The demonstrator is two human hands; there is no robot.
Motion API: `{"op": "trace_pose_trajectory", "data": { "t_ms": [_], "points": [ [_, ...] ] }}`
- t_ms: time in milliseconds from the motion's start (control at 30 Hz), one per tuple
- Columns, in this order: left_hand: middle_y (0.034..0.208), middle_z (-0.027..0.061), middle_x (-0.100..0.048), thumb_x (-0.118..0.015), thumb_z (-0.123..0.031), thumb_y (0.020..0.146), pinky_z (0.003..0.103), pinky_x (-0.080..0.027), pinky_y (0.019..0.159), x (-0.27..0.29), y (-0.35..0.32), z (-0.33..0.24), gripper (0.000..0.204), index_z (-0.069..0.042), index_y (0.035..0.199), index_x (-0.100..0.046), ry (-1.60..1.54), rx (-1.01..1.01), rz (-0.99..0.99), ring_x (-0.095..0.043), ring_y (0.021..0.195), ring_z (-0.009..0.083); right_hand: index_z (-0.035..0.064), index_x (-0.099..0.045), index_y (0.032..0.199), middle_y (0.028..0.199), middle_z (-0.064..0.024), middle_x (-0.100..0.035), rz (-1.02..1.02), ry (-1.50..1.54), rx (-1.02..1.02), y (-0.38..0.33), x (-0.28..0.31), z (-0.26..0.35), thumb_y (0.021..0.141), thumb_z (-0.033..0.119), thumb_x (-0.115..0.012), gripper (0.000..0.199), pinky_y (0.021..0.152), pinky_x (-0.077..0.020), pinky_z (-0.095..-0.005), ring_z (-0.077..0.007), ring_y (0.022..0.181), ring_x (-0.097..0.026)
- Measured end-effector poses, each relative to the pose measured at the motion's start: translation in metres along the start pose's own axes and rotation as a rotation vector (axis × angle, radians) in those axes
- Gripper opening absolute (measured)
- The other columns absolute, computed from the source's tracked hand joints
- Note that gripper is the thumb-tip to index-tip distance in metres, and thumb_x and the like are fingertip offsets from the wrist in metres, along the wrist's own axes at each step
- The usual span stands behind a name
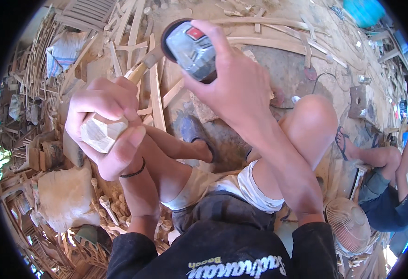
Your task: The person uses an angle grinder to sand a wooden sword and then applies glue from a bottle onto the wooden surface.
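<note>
The left hand (105,128) is closed around a pale wooden block (102,134) with cut, flat faces. The fingers wrap over its top and the thumb presses at its lower right side, so the block sits firmly in the palm, in front of the person's left knee. A thin black band (134,172) is on this wrist.

The right hand (234,81) grips a grey power tool (191,50) with a red button on its body. The fingers are fully closed around the body. The tool is raised above the block and a little to the right of it; I cannot tell whether its front end touches the wood.

Below the hands lies a dirt floor (283,69) covered with many wooden strips (156,93). A small white fan (350,225) stands near the right elbow. Another person (385,186) sits at the right edge.
</note>
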State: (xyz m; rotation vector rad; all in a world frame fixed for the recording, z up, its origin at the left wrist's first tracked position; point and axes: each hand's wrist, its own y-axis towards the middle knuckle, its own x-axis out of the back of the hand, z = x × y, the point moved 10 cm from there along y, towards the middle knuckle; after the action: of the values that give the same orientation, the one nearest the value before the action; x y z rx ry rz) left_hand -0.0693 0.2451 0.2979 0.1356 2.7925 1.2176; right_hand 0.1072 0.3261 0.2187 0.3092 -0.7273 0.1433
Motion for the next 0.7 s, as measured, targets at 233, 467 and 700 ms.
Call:
{"op": "trace_pose_trajectory", "data": {
  "t_ms": [233, 467, 700],
  "points": [
    [0.08, 0.0127, -0.06, -0.072, 0.001, 0.063, 0.034, -0.039, 0.062, 0.005, 0.002, -0.004, 0.038, 0.0, 0.098, -0.059, 0.005, -0.049, -0.012, -0.051, 0.065, 0.0151, 0.0262, -0.048, 0.151, 0.099, -0.0176, -0.079, -0.093, 0.006, -0.002, 0.003, 0.012, -0.01, 0.086, 0.039, -0.082, 0.074, 0.076, -0.0604, -0.0489, -0.0405, 0.091, -0.077],
    [0.08, 0.0123, -0.06, -0.072, 0.001, 0.064, 0.034, -0.038, 0.062, 0.0, 0.003, -0.003, 0.036, 0.0, 0.098, -0.059, 0.01, -0.041, -0.032, -0.05, 0.064, 0.0147, 0.0248, -0.048, 0.151, 0.101, -0.0205, -0.078, 0.109, 0.077, 0.015, 0.002, -0.014, 0.013, 0.086, 0.039, -0.082, 0.074, 0.073, -0.0604, -0.0501, -0.0416, 0.087, -0.077],
    [0.079, 0.0121, -0.059, -0.071, 0.001, 0.065, 0.033, -0.037, 0.061, 0.003, 0.006, -0.005, 0.035, 0.001, 0.098, -0.059, 0.005, -0.019, -0.075, -0.05, 0.064, 0.0147, 0.0249, -0.048, 0.15, 0.102, -0.0182, -0.079, -0.131, -0.033, 0.016, 0.006, 0.016, -0.013, 0.086, 0.038, -0.082, 0.074, 0.074, -0.0605, -0.0493, -0.0412, 0.087, -0.077]
  ]
}}
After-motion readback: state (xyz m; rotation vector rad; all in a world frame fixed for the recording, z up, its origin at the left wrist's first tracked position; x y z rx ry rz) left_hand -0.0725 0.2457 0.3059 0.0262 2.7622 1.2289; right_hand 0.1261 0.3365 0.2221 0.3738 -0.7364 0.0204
